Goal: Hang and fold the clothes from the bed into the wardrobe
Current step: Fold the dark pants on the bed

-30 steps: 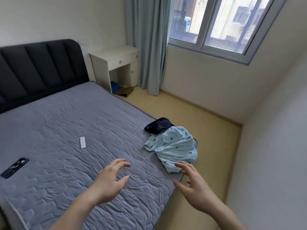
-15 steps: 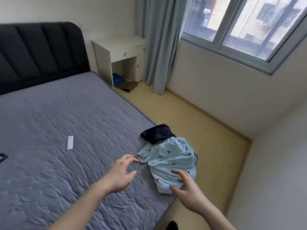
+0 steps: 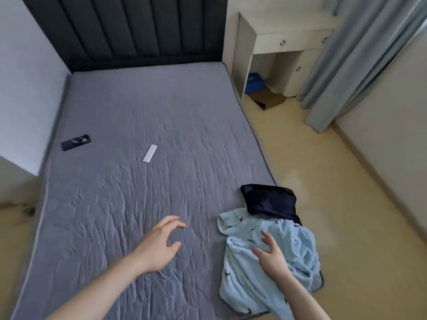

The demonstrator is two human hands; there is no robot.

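A crumpled light blue garment [image 3: 298,255] with small dark marks lies at the near right corner of the grey bed [image 3: 138,192]. A dark navy garment [image 3: 270,202] rests on its far edge. My right hand [image 3: 270,255] hovers over the blue garment with fingers spread, holding nothing. My left hand [image 3: 159,243] hangs above the bare mattress to the left of the clothes, fingers loosely curved and empty. No wardrobe is in view.
A white remote [image 3: 150,153] and a dark phone [image 3: 75,142] lie on the mattress further up. A dark headboard [image 3: 129,31] backs the bed. A white bedside table [image 3: 277,47], a grey curtain [image 3: 360,61] and tan floor [image 3: 346,204] are to the right.
The view has swung left and down over the bed. My right hand has moved forward over the blue garment. My left hand stays open above the mattress.
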